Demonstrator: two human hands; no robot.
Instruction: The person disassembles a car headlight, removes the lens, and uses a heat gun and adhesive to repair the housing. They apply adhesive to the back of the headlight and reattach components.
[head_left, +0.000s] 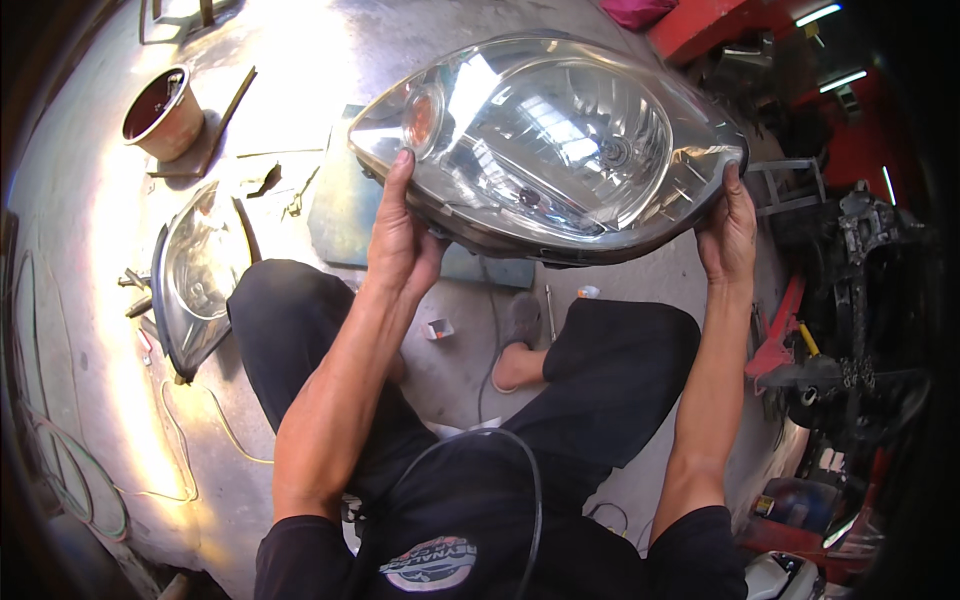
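Held up in front of me is a large car headlight (560, 150), its clear lens facing me, with an orange bulb area near its left tip. My left hand (402, 235) grips its lower left edge, thumb on the front rim and fingers hidden behind. At the right end my right hand (728, 225) holds the housing, thumb up along the edge. A second headlight (205, 265) rests on the floor to the left, beside my knee. Under the held headlight lies a flat blue-grey board (345, 215), partly covered by it.
A bucket (165, 118) stands at the far left by an angled dark bar. Hoses (90, 500) coil on the left floor. A small box (438, 329) and a thin metal rod (550, 312) lie near my foot. Machine parts and a red jack-like tool (780, 335) crowd the right.
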